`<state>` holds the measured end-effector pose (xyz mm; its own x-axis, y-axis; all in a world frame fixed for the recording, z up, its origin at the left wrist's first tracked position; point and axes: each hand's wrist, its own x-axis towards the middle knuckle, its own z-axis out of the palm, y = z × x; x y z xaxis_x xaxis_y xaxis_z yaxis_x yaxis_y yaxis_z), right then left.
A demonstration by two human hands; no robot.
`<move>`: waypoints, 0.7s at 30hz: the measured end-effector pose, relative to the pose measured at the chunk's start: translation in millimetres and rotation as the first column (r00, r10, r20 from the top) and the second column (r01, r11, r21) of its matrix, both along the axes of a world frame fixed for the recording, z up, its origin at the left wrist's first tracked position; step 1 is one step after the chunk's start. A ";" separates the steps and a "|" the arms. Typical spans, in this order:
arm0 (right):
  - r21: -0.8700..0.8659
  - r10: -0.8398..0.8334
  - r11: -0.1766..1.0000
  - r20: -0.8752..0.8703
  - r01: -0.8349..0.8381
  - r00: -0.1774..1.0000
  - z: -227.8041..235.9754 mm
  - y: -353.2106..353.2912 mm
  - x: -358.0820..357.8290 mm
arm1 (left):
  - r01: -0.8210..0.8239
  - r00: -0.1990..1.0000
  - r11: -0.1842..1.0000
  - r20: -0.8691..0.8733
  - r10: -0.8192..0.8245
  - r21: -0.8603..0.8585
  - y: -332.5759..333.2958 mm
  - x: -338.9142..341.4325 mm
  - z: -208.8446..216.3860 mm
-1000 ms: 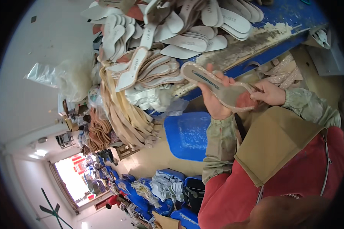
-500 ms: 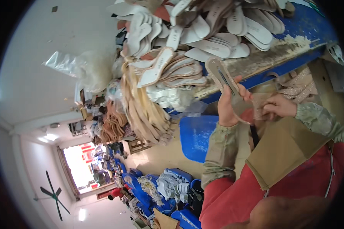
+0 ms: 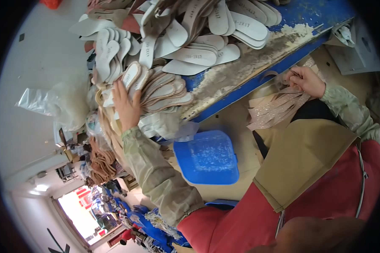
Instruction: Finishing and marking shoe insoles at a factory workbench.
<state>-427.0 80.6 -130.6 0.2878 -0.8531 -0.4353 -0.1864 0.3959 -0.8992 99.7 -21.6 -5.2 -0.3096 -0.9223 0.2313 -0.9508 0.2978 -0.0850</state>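
Observation:
My left hand reaches out to the pile of white shoe insoles with glittery beige edging. Its fingers are stretched out flat against the insoles at the pile's left end. On the right, my right hand is closed with its fingertips pinched together at the top of a bundle of glittery pinkish-beige strips. The strips hang over my lap beside the brown apron. How many of them the fingers grip is hidden.
Many plain white insoles lie heaped on the blue worktable, whose front edge has dried, flaking residue. A blue plastic stool stands below it. Clear plastic bags and brown material are at left. A white box sits far right.
My left hand held up a glitter-edged insole with a strip at it; now it has moved left onto the pile. My right hand has moved up and away to the strip bundle.

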 end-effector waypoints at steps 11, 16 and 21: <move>-0.479 -0.150 0.799 -0.744 -0.363 0.651 -38.3 3.6 12.9 | -0.041 0.897 0.921 -0.419 -0.137 -0.389 66.6 -120.4 -16.3; -0.698 -0.219 0.711 -0.339 -0.088 0.915 -8.7 -17.8 2.6 | 0.134 0.699 0.969 -0.673 -0.242 -0.209 133.0 -263.6 -82.8; -0.876 -0.780 0.296 0.009 0.380 0.626 86.9 -19.6 -163.0 | 0.533 0.597 0.818 -0.781 -0.182 0.217 166.3 -372.5 -156.4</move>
<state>-590.0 61.0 -43.8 -0.4405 -0.7170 0.5402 -0.5779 -0.2339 -0.7819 -272.8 144.7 -161.6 -0.5379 -0.8242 0.1769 -0.4600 0.4628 0.7577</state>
